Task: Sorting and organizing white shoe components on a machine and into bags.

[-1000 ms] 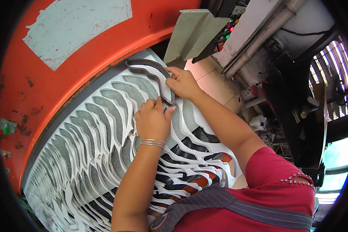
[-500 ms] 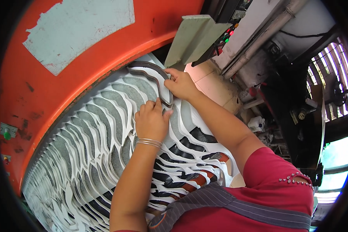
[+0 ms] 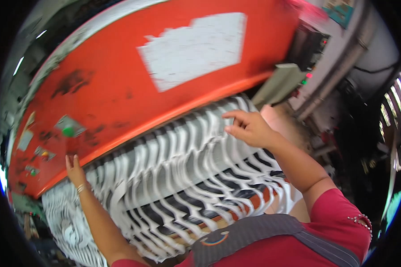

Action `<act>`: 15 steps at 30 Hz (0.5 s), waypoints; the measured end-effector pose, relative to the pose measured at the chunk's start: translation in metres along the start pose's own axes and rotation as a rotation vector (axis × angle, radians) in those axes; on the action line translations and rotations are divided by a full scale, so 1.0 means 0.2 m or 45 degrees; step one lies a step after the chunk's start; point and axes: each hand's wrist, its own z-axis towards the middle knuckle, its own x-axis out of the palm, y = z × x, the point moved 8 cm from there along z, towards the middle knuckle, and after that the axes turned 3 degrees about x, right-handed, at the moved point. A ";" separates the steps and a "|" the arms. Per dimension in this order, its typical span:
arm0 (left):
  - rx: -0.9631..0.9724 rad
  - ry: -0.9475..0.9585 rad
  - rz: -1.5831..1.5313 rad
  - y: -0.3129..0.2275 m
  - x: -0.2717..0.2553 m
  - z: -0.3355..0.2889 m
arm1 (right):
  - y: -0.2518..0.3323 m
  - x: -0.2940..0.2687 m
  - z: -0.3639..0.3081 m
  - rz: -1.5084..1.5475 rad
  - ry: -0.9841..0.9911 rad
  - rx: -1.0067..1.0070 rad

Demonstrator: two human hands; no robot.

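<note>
My left hand [image 3: 76, 172] reaches out at the far left with two fingers stretched upward. It is just below a green push button [image 3: 67, 131] on the orange machine body [image 3: 173, 104] and holds nothing. My right hand [image 3: 252, 129] hovers over the right end of a white sheet [image 3: 165, 153] cut into wavy strips, its index finger and thumb apart and nothing between them. Dark gaps show between the strips toward my body. Whether the dark curved strip tool from before still lies by the machine's edge is too blurred to tell.
A torn white paper patch [image 3: 196, 51] covers part of the machine front. More buttons [image 3: 43, 154] are at its left. A grey-green metal plate [image 3: 277, 86] stands at the right end, beside a panel with lit lamps [image 3: 306, 78]. A pipe [image 3: 338, 75] runs along the wall.
Both hands have left the dark curved strip tool. My left hand has swung far left to the green button; my right hand has lifted and opened. The view has shifted left along the machine.
</note>
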 end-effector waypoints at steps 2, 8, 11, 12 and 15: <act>0.079 -0.195 0.141 0.14 -0.45 0.18 | 0.27 0.31 0.07 -0.006 0.221 -0.152; 0.015 -0.541 0.133 0.29 -0.62 0.46 | 0.77 0.95 0.43 -0.183 0.321 -0.453; 0.187 -1.061 0.928 0.23 -1.51 0.53 | 1.20 1.15 0.43 -0.099 0.424 -0.554; 0.131 -1.121 1.166 0.19 -1.76 0.58 | 1.31 1.15 0.41 -0.023 0.382 -0.684; -0.026 -1.163 1.037 0.18 -1.82 0.57 | 1.42 1.33 0.50 -0.196 0.214 -0.772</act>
